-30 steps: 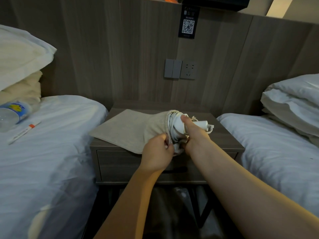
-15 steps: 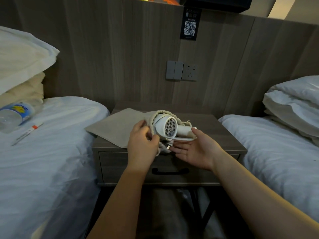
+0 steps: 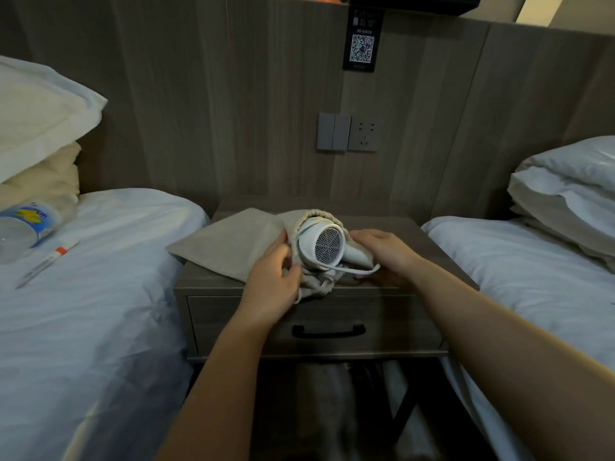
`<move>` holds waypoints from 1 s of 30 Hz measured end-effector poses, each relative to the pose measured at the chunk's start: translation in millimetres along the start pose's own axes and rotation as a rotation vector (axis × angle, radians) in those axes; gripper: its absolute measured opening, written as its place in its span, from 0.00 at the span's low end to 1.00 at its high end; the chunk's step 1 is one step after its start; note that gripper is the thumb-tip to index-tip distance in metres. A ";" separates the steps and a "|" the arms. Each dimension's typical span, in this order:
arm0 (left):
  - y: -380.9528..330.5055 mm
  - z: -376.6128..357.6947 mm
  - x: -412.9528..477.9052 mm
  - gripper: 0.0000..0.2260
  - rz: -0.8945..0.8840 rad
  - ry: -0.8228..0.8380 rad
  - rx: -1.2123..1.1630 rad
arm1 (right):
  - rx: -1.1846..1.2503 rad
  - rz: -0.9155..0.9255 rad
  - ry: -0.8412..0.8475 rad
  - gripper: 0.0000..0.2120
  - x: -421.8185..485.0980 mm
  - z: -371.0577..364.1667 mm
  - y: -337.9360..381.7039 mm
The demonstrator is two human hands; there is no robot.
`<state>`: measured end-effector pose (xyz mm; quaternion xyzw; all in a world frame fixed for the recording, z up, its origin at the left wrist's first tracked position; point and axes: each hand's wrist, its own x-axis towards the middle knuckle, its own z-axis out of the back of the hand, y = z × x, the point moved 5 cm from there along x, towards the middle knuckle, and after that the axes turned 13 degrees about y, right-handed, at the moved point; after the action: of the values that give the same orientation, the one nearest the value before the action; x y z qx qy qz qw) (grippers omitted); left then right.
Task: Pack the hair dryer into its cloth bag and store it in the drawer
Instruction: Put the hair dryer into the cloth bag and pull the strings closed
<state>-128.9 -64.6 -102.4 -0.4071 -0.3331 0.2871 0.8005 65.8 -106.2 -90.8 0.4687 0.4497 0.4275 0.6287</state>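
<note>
A white hair dryer (image 3: 321,244) lies on the nightstand (image 3: 426,241), its mesh rear end facing me, partly inside the mouth of a beige cloth bag (image 3: 233,241). The bag's flat body stretches left across the top. My left hand (image 3: 273,277) pinches the bag's gathered rim at the dryer's left side. My right hand (image 3: 382,251) curls over the dryer's handle on the right; a white cord loop runs beneath it. The drawer (image 3: 319,324), with a black handle (image 3: 327,330), is closed below.
White beds flank the nightstand (image 3: 100,294) (image 3: 532,277), with pillows at both heads. A plastic bottle (image 3: 25,227) and a pen (image 3: 50,261) lie on the left bed. A switch and socket (image 3: 347,132) sit on the wooden wall panel.
The dryer has turned so its mesh end faces me and has slid deeper into the bag's mouth. My right hand went from under the handle to over it.
</note>
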 end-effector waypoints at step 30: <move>-0.3 -0.7 0.8 0.08 0.040 -0.022 0.053 | -0.852 0.267 -0.015 0.37 -19.8 -15.2 35.2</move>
<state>-127.8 -64.5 -102.2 -0.3894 -0.3259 0.3163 0.8013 42.5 -115.2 -55.6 0.2251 0.1644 0.6485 0.7084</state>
